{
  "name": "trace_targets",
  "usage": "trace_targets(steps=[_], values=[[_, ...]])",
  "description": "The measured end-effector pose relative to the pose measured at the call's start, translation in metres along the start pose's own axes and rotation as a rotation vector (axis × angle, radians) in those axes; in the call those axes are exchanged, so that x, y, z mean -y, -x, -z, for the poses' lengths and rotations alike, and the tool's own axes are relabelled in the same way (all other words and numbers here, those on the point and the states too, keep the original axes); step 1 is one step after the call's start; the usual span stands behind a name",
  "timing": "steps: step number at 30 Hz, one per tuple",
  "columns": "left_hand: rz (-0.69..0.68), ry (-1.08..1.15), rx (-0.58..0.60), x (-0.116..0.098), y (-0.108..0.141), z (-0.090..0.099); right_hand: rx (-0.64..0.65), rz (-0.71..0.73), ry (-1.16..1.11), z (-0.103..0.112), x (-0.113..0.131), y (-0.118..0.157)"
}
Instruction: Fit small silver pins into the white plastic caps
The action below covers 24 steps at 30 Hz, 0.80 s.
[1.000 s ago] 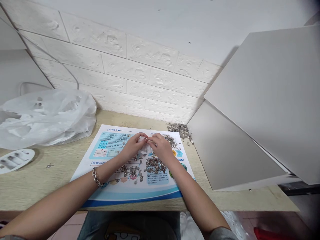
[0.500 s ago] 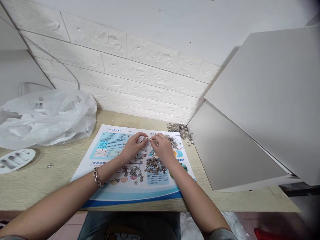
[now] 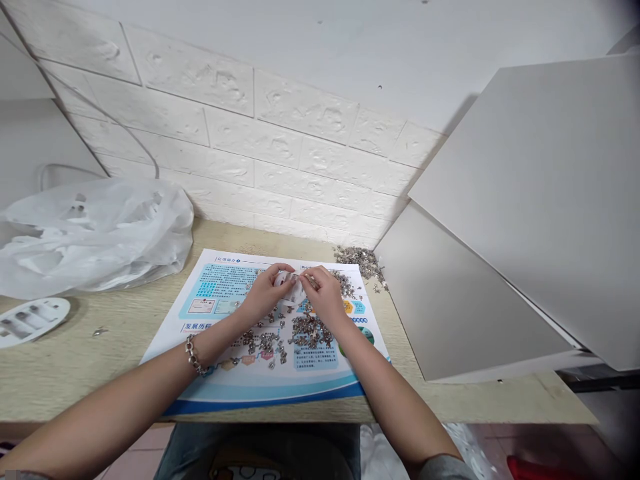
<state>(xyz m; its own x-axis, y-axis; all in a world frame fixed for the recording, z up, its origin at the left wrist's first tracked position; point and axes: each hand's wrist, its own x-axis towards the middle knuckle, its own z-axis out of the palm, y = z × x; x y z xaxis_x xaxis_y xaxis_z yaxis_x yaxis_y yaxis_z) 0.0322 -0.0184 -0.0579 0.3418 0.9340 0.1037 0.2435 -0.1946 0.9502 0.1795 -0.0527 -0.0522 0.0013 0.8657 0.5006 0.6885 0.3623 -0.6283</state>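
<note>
My left hand (image 3: pixel 267 291) is closed on a small white card (image 3: pixel 287 291), thumb across its face. Close against the card's right edge, my right hand (image 3: pixel 323 293) is closed in a pinch; whatever its fingertips hold is too small and covered to make out. Under both hands lies a printed sheet (image 3: pixel 240 387) with blue panels and Chinese text. Small shiny metal pieces (image 3: pixel 313 331) are scattered over it in loose clusters below and around the hands.
A heap of similar metal pieces (image 3: pixel 363 261) lies by the wall. At left are a translucent plastic bag (image 3: pixel 100 233) with white items, a white oval card (image 3: pixel 47 308) with dark slots, and one loose metal piece (image 3: pixel 100 331). Grey boards (image 3: pixel 470 287) lean at right.
The white card has tilted slightly between my hands, and the right fingertips have shifted a little at its edge. Everything else stays where it was.
</note>
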Motion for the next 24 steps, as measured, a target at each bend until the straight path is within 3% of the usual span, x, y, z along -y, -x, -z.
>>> trace_targets(steps=[6, 12, 15, 24], values=[[-0.040, -0.080, -0.032, -0.0014, 0.0008, -0.0003, -0.014, -0.028, 0.026, -0.0024, 0.0000, 0.0014], [-0.068, -0.087, -0.053, -0.0027, 0.0006, 0.0004, 0.015, -0.292, -0.267, -0.0015, 0.0041, -0.0012], [-0.065, -0.064, -0.053, -0.0033, 0.0004, 0.0004, 0.028, -0.343, -0.319, -0.0011, 0.0045, -0.0022], [-0.030, -0.057, -0.044, -0.0050, 0.0016, 0.0001, -0.033, -0.088, -0.039, -0.0009, 0.0058, 0.0014]])
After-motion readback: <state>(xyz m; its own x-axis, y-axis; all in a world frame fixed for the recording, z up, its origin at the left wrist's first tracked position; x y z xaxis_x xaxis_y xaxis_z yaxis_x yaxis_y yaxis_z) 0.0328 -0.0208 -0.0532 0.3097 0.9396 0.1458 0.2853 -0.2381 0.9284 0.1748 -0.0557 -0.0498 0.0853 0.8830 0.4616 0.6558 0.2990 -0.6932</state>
